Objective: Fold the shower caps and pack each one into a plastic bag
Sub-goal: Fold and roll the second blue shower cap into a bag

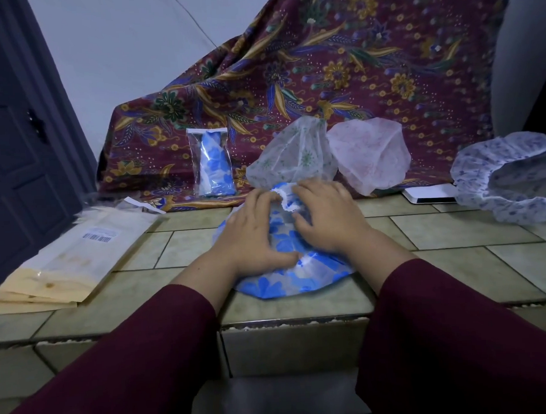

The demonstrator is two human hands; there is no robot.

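Note:
A blue-flowered shower cap (287, 278) lies flattened on the tiled ledge in the middle. My left hand (254, 232) presses down on its left half, fingers spread and thumb along the near edge. My right hand (325, 215) rests on its right half, fingers touching the white ruffled elastic rim at the far end. A packed blue cap in a clear plastic bag (213, 162) stands upright against the cloth behind. A stack of flat plastic bags (71, 265) lies at the left.
Behind my hands stand a green-patterned cap (294, 152) and a pink cap (372, 154). A purple-flowered cap (508, 177) lies at the right beside a white flat device (430, 193). A batik cloth (322, 73) hangs at the back. A dark door (18, 139) is at the left.

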